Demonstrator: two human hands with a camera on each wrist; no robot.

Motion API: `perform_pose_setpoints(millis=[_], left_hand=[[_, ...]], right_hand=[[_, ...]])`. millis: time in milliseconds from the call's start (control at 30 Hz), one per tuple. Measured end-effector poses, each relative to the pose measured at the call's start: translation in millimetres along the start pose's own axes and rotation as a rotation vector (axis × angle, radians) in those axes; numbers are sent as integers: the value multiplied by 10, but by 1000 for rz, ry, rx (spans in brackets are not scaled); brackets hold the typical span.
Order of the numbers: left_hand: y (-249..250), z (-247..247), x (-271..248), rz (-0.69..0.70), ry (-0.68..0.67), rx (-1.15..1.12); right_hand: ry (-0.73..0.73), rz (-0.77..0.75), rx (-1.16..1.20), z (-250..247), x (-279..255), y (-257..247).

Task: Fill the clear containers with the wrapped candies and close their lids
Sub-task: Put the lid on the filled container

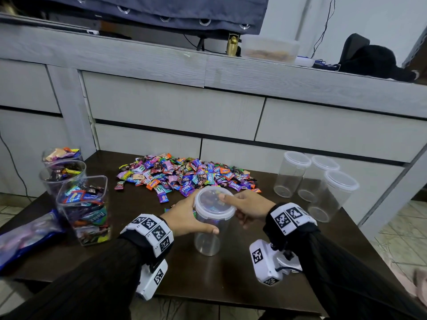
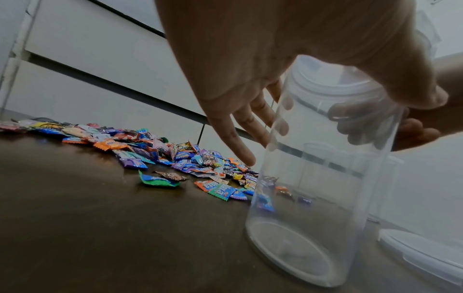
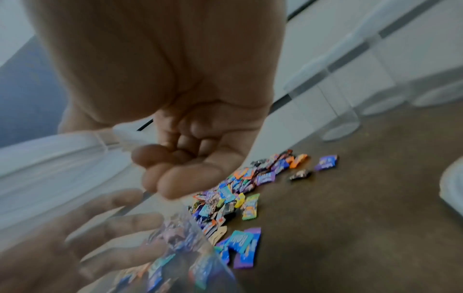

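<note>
Container (image 1: 209, 229) in play is a tall round clear plastic tub standing near the front middle of the dark table (image 1: 231, 278), just in front of the pile of wrapped candies (image 1: 184, 175). It looks empty, so I'd guess it weighs next to nothing and would tip or skid at a nudge; the walls look thin and smooth, probably a bit flexy and slippery if squeezed hard. Left hand (image 1: 187, 218) is wrapped around the upper body, thumb on the near side and fingers showing through the wall in the left wrist view. Right hand (image 1: 248, 207) is grasping the lid (image 1: 215, 200), thumb lying across its top and fingers curled under the rim. That seems the sensible split to me: brace the body up high, work the lid at its edge. Its long axis runs straight up and down, base flat on the table, mouth pointing up under the lid. Three more lidded empty tubs (image 1: 312, 183) stand upright at the right, and three candy-filled containers (image 1: 85, 209) sit at the left, next to a plastic bag (image 1: 25, 239). Those candies look light and crinkly, easy to scoop.
</note>
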State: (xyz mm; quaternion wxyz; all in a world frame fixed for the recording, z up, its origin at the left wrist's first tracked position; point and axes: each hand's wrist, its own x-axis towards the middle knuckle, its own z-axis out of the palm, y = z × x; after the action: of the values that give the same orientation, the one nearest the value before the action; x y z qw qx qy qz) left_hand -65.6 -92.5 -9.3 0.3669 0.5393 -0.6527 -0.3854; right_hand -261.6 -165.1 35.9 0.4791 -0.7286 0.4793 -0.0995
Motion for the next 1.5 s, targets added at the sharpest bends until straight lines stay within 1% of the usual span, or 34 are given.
perform_pose_setpoints(millis=[100, 167, 267, 333, 400, 433, 500, 567, 600, 633, 667, 733, 800, 867, 900, 967, 1033, 1100, 1167, 1200, 1300, 1333, 1400, 1500], left_hand=[[-7, 5, 3, 0, -1, -1], [-8, -4, 6, 0, 3, -3], [0, 7, 11, 8, 15, -22], [13, 38, 11, 22, 11, -25], [1, 56, 6, 3, -7, -5], [-15, 59, 2, -24, -20, 21], [-57, 62, -2, -70, -40, 99], [-87, 74, -2, -55, -29, 160], [-79, 85, -2, -34, -13, 177], [-66, 97, 0, -10, 6, 192], [-53, 110, 2, 9, 22, 201], [-35, 122, -11, 20, 25, 209], [-50, 112, -36, 33, 3, 205], [-58, 85, -74, 47, -6, 188], [-56, 72, -87, 45, 1, 178], [-60, 48, -80, 25, 11, 174], [-68, 15, -78, 6, 22, 184], [-71, -17, -93, 0, 55, 143], [-67, -27, -95, 19, 71, 98], [-63, -22, -84, 32, 80, 79], [-66, 32, -32, 40, 147, 58], [-75, 58, -15, 23, 169, 56], [-110, 108, 26, -1, 190, 12], [-172, 150, 75, -16, 152, -63]], right_hand=[[52, -23, 145, 41, 41, 51], [104, -51, 167, 37, 62, 55], [142, -41, 43, -24, 56, -1], [163, -9, -83, -78, 38, -55], [186, 10, -230, -127, 3, -132], [207, -5, -292, -151, -14, -169], [257, -89, -347, -188, -53, -236], [284, -191, -376, -190, -79, -284], [297, -218, -416, -173, -87, -307], [308, -213, -466, -148, -91, -326], [310, -175, -517, -121, -85, -337], [260, -71, -559, -72, -72, -334], [164, -35, -419, -42, -56, -313], [85, -97, -253, -26, -51, -301], [66, -145, -238, -33, -45, -300], [62, -208, -229, -68, -12, -295], [74, -208, -161, -105, 4, -293], [77, -210, -56, -120, -12, -279], [75, -188, 56, -122, -41, -235], [63, -148, 84, -117, -65, -211], [-55, 24, 46, -90, -144, -149], [-92, 48, 45, -76, -161, -128], [-105, 27, 91, -58, -173, -88], [-89, -33, 143, -49, -153, -30]])
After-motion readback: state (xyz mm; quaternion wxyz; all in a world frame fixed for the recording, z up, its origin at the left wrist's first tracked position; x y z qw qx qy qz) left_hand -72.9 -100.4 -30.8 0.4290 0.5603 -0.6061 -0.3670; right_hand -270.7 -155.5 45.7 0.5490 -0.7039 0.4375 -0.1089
